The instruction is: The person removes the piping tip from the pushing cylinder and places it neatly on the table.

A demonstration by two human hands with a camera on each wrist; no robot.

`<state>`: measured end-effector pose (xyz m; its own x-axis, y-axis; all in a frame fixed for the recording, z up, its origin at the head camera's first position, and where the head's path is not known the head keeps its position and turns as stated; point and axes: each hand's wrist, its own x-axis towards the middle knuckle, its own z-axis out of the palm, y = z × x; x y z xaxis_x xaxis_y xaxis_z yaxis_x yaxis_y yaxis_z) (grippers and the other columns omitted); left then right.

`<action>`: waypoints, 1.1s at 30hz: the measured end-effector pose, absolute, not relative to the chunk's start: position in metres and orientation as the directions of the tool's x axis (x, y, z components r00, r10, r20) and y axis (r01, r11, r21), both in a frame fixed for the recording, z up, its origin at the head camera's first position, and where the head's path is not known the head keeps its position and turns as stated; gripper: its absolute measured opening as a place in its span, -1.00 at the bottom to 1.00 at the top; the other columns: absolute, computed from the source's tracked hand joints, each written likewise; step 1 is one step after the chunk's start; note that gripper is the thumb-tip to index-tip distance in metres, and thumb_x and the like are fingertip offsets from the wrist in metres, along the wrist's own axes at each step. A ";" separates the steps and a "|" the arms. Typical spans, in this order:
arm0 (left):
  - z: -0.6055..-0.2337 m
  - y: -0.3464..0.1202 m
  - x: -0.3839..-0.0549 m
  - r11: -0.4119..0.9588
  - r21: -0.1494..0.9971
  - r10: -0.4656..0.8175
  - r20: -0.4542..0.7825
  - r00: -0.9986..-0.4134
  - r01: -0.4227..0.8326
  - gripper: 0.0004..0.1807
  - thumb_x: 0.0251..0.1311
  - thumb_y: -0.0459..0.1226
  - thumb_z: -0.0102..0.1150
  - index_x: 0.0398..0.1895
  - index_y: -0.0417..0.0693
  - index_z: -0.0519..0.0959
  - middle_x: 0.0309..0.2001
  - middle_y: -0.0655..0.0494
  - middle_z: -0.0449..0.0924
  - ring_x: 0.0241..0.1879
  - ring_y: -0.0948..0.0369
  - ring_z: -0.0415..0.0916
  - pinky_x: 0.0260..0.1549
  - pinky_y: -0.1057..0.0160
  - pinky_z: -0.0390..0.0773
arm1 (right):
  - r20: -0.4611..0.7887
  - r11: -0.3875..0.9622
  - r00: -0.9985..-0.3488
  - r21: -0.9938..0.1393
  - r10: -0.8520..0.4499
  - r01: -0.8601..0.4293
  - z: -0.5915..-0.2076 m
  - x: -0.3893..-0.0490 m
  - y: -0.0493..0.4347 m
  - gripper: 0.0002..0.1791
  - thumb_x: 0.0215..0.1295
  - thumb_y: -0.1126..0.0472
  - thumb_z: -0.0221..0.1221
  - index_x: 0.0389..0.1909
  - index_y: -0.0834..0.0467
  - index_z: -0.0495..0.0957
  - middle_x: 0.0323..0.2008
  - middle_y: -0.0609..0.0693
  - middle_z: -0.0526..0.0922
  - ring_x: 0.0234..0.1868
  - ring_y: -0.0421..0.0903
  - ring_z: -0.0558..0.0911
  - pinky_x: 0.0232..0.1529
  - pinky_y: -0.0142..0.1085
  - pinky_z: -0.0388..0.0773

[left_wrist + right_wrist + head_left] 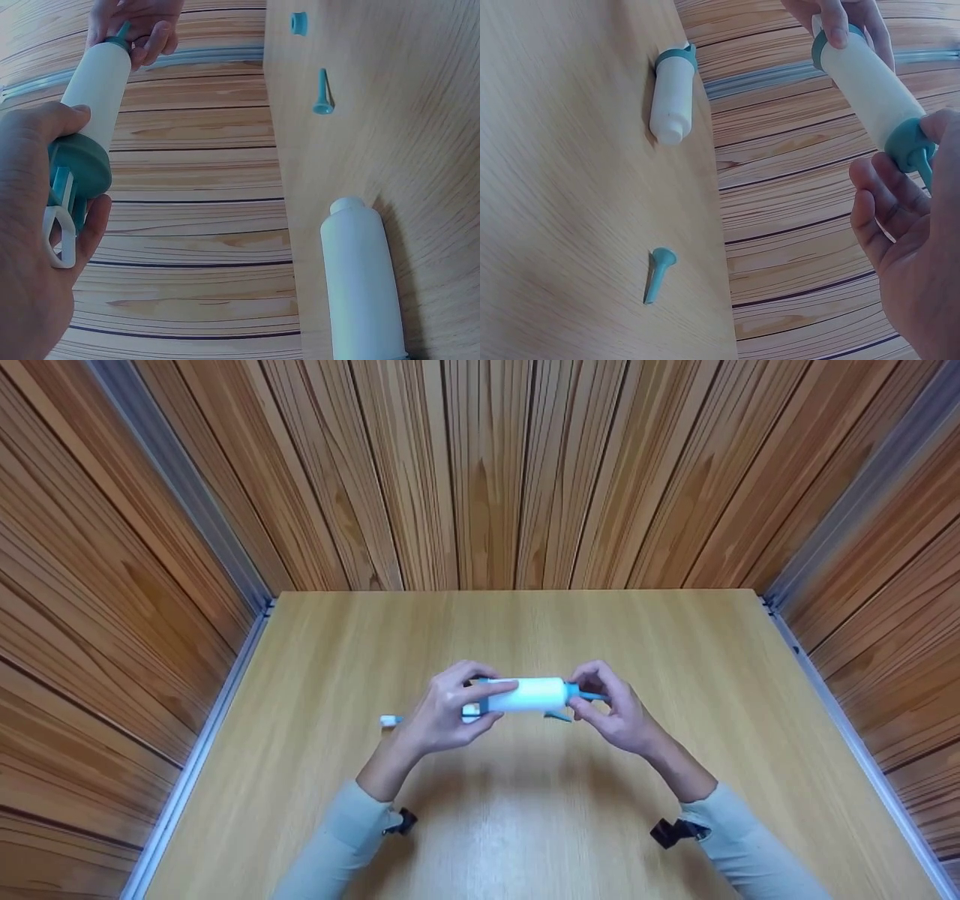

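Holding a white bottle (532, 694) up off the surface (517, 630) with both hands here, lying roughly sideways, nozzle end toward the right. Left hand (454, 712) is clamped around the back end, thumb and fingers on opposite sides, right where the teal collar (84, 166) sits, and a white loop handle (68, 244) pokes out by the palm. Right hand (619, 712) is pinching the teal cap (907, 142) on the other end, with a skinny spout sticking out past the fingers.

As for what's inside, I honestly can't tell, the walls are opaque and both ends are covered.

Second white container (364, 285) lies on its side on the surface below. It's got its own teal ring (676, 57) at one end and a plain white neck (347, 203) at the other with no spout on it. Can't see into that one either. Loose teal nozzle (322, 97) is lying near the neck end, and a little teal piece (299, 23) sits further along past it. Wood-plank walls (487, 472) all round the back and sides.
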<state>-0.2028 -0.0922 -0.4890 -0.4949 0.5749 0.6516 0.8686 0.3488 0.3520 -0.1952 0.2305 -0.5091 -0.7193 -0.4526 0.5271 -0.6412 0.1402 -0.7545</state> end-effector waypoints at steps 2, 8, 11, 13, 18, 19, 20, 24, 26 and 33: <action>-0.488 -0.092 -0.203 0.351 0.347 0.573 0.655 -0.492 0.870 -0.49 0.29 -0.28 0.64 0.31 0.03 0.80 0.18 -0.17 0.78 0.14 -0.05 0.74 0.05 0.07 0.86 | 0.532 0.141 -0.717 -0.750 -0.451 -0.646 -0.509 -0.195 0.231 -0.61 0.40 0.66 0.23 0.19 0.47 0.43 -0.04 0.32 0.65 -0.07 -0.33 0.72 -0.04 -0.40 0.79; -0.488 -0.092 -0.202 0.357 0.340 0.569 0.660 -0.491 0.870 -0.48 0.27 -0.29 0.65 0.31 0.04 0.79 0.17 -0.14 0.78 0.13 -0.03 0.74 0.04 0.08 0.85 | 0.532 0.150 -0.715 -0.745 -0.454 -0.650 -0.509 -0.194 0.231 -0.61 0.41 0.65 0.23 0.19 0.47 0.43 -0.01 0.33 0.63 -0.09 -0.26 0.75 0.03 -0.41 0.79; -0.488 -0.091 -0.201 0.362 0.336 0.563 0.665 -0.491 0.870 -0.49 0.27 -0.30 0.65 0.30 0.03 0.80 0.15 -0.13 0.79 0.10 -0.02 0.74 -0.01 0.10 0.85 | 0.528 0.144 -0.717 -0.751 -0.454 -0.644 -0.508 -0.194 0.231 -0.67 0.45 0.65 0.18 0.17 0.46 0.44 -0.09 0.31 0.65 -0.25 -0.14 0.74 -0.02 -0.40 0.77; -0.488 -0.091 -0.201 0.367 0.336 0.560 0.664 -0.495 0.867 -0.49 0.27 -0.30 0.65 0.30 0.04 0.80 0.14 -0.12 0.79 0.08 -0.01 0.74 -0.02 0.11 0.84 | 0.526 0.142 -0.719 -0.754 -0.454 -0.642 -0.508 -0.195 0.231 -0.70 0.49 0.65 0.14 0.16 0.44 0.44 -0.14 0.29 0.66 -0.35 -0.08 0.71 -0.06 -0.39 0.76; -0.487 -0.091 -0.200 0.372 0.343 0.568 0.651 -0.503 0.863 -0.48 0.29 -0.29 0.64 0.32 0.07 0.79 0.17 -0.11 0.78 0.12 -0.01 0.74 0.04 0.10 0.86 | 0.530 0.133 -0.712 -0.751 -0.461 -0.646 -0.507 -0.196 0.232 -0.71 0.51 0.66 0.11 0.16 0.42 0.44 -0.19 0.27 0.65 -0.39 -0.06 0.67 -0.19 -0.33 0.78; -0.487 -0.091 -0.200 0.372 0.344 0.570 0.649 -0.504 0.862 -0.48 0.29 -0.29 0.64 0.33 0.07 0.79 0.18 -0.11 0.77 0.12 -0.01 0.74 0.05 0.10 0.86 | 0.532 0.132 -0.710 -0.750 -0.462 -0.648 -0.507 -0.196 0.232 -0.71 0.51 0.66 0.11 0.16 0.42 0.44 -0.19 0.26 0.65 -0.38 -0.10 0.67 -0.20 -0.33 0.78; -0.487 -0.091 -0.200 0.371 0.346 0.572 0.647 -0.505 0.862 -0.48 0.30 -0.28 0.64 0.33 0.07 0.79 0.18 -0.11 0.77 0.13 -0.02 0.73 0.06 0.09 0.86 | 0.532 0.131 -0.709 -0.750 -0.462 -0.648 -0.508 -0.196 0.232 -0.70 0.51 0.66 0.11 0.16 0.42 0.44 -0.18 0.26 0.65 -0.36 -0.14 0.67 -0.19 -0.33 0.78; -0.487 -0.092 -0.200 0.371 0.352 0.573 0.641 -0.511 0.859 -0.48 0.30 -0.27 0.64 0.33 0.06 0.79 0.18 -0.11 0.77 0.13 -0.02 0.73 0.08 0.08 0.86 | 0.533 0.134 -0.711 -0.749 -0.459 -0.649 -0.508 -0.195 0.231 -0.68 0.49 0.66 0.14 0.17 0.43 0.44 -0.12 0.27 0.64 -0.23 -0.29 0.68 -0.12 -0.37 0.78; -0.487 -0.092 -0.200 0.372 0.359 0.573 0.637 -0.516 0.856 -0.48 0.29 -0.27 0.65 0.33 0.06 0.79 0.18 -0.11 0.77 0.14 -0.02 0.74 0.09 0.07 0.87 | 0.533 0.135 -0.712 -0.750 -0.457 -0.647 -0.509 -0.195 0.231 -0.66 0.46 0.66 0.16 0.18 0.44 0.43 -0.07 0.30 0.64 -0.15 -0.30 0.70 -0.09 -0.39 0.78; -0.488 -0.092 -0.200 0.371 0.362 0.567 0.641 -0.518 0.855 -0.44 0.24 -0.31 0.68 0.33 0.05 0.79 0.17 -0.10 0.78 0.14 -0.01 0.74 0.08 0.06 0.87 | 0.513 0.140 -0.724 -0.764 -0.460 -0.630 -0.509 -0.193 0.232 -0.62 0.43 0.65 0.23 0.19 0.45 0.42 0.03 0.36 0.60 0.00 -0.32 0.73 -0.03 -0.44 0.79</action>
<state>-0.2004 -0.0922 -0.4879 -0.5175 0.5670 0.6409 0.8551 0.3713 0.3620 -0.1933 0.2317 -0.5086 -0.7244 -0.4600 0.5134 -0.6300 0.1396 -0.7639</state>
